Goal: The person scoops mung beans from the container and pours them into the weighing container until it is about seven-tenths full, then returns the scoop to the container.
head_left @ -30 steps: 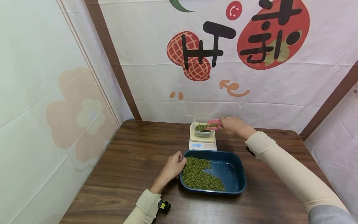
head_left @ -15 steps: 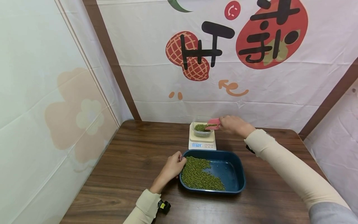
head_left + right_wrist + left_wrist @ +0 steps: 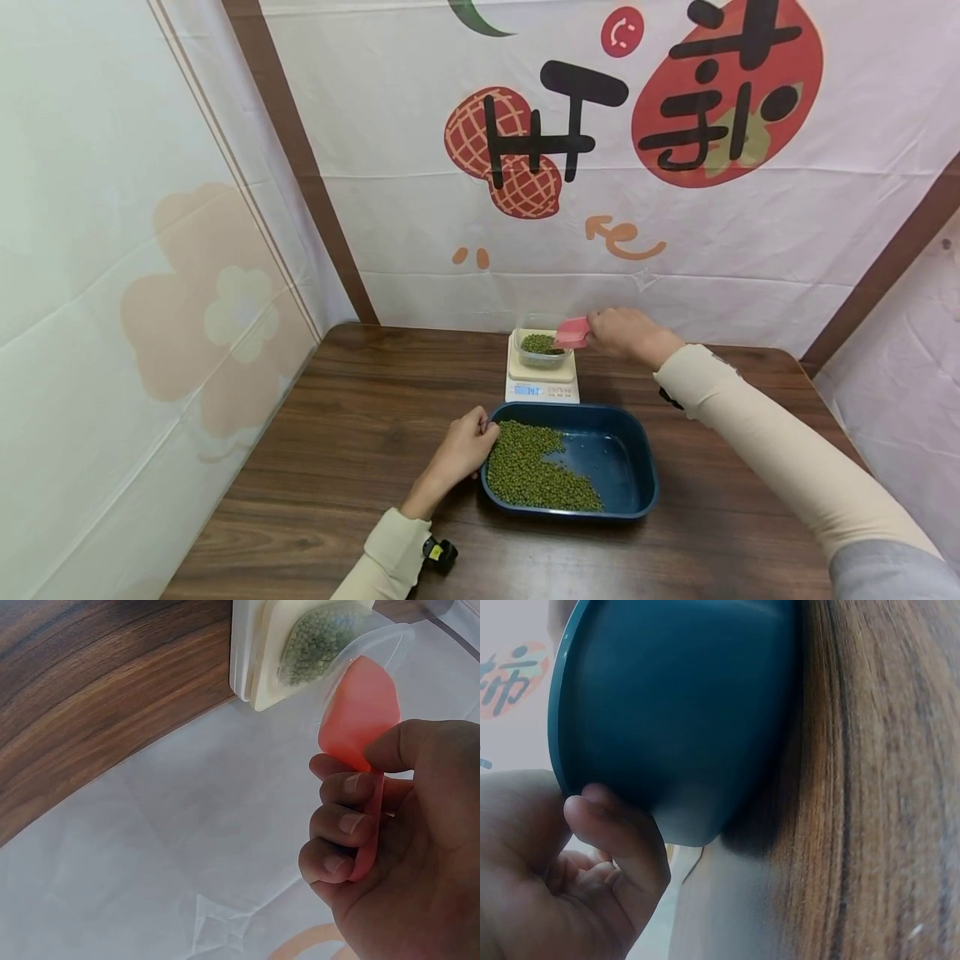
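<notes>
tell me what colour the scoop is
The scoop is pink, showing best in the right wrist view.

1. The tray point(image 3: 609, 460) sits on the worktop point(image 3: 337, 417), beans point(image 3: 532, 471) mostly in its left part.
2. Behind it stands the scale point(image 3: 542, 377), bearing the tub point(image 3: 538, 361).
3. The left hand point(image 3: 465, 442) is at the tray's left end.
4. The scoop point(image 3: 573, 333), in the right hand point(image 3: 622, 333), is at the tub's right side.

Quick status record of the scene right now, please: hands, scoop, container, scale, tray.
Left hand: holds the left rim of the blue tray
Right hand: grips the pink scoop
Scoop: at the clear container's right edge; contact unclear
Container: on the scale, green beans inside
Scale: behind tray; display lit, digits hard to read
Tray: green beans mostly left
</notes>
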### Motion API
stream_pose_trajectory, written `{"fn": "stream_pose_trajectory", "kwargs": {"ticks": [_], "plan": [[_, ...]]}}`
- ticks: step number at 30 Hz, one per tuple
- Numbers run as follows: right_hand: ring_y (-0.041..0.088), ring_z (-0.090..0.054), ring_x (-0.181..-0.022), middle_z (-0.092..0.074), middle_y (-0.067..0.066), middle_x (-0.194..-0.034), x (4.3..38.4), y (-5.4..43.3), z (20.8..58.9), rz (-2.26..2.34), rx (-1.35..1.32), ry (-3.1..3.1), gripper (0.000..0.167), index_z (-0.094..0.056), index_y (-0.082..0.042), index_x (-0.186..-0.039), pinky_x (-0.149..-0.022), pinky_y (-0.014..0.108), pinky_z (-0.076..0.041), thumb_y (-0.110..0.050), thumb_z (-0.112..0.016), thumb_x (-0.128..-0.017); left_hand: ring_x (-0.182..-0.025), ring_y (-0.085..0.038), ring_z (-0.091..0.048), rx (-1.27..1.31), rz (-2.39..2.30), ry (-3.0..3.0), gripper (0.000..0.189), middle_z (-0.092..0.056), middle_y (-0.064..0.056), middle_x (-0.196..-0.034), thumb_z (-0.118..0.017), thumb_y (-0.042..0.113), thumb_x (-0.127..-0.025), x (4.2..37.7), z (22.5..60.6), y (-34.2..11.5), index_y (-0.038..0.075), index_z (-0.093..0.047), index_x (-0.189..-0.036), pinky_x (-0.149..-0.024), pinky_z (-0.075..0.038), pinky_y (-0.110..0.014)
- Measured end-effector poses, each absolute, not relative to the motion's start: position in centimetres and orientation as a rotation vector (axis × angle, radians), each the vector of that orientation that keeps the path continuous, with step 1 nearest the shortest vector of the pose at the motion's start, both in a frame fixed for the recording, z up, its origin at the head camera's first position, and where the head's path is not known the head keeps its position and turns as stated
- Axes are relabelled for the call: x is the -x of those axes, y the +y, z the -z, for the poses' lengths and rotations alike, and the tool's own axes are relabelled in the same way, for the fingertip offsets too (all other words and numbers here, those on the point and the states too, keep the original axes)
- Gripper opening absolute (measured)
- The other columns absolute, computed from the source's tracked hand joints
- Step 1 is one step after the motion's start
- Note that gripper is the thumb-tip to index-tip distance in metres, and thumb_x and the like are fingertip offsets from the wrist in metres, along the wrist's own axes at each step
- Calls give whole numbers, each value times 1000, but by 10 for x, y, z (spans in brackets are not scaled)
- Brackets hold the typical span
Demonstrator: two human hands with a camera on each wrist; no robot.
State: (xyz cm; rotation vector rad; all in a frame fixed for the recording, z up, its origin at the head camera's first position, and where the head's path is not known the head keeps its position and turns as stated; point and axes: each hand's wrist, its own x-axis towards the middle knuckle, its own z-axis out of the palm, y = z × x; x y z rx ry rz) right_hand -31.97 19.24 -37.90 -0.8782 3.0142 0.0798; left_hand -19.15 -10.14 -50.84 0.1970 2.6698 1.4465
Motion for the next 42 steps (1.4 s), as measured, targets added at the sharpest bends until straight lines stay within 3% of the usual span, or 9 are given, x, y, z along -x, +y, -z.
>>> {"fn": "stream_pose_trajectory", "kwargs": {"ticks": [24, 33, 42], "plan": [[24, -62, -68, -62, 11, -78, 315, 200, 391, -89, 918, 3030, 17, -57, 2, -105, -67, 42, -55, -15, -57, -107, -38, -12, -46, -222, -1457, 2653, 24, -39, 4, -60, -50, 16, -107, 191, 511, -102, 12, -43, -85, -37, -46, -27], [27, -65, -77, -66, 13, -87, 314, 207, 394, 10, 879, 3038, 19, -58, 3, -111, -75, 47, -58, -16, -57, -107, -36, -10, -45, -219, -1461, 2653, 24, -40, 4, -58, -50, 16, -107, 192, 511, -102, 12, -44, -85, -37, -45, -27], [24, -61, -71, -63, 9, -82, 303, 214, 394, 93, 983, 3056, 13, -57, -2, -105, -68, 45, -54, -14, -63, -105, -36, -9, -45, -209, -1463, 2661, 24, -40, 4, -59, -51, 16, -106, 191, 509, -103, 12, -43, -84, -36, -45, -26]]}}
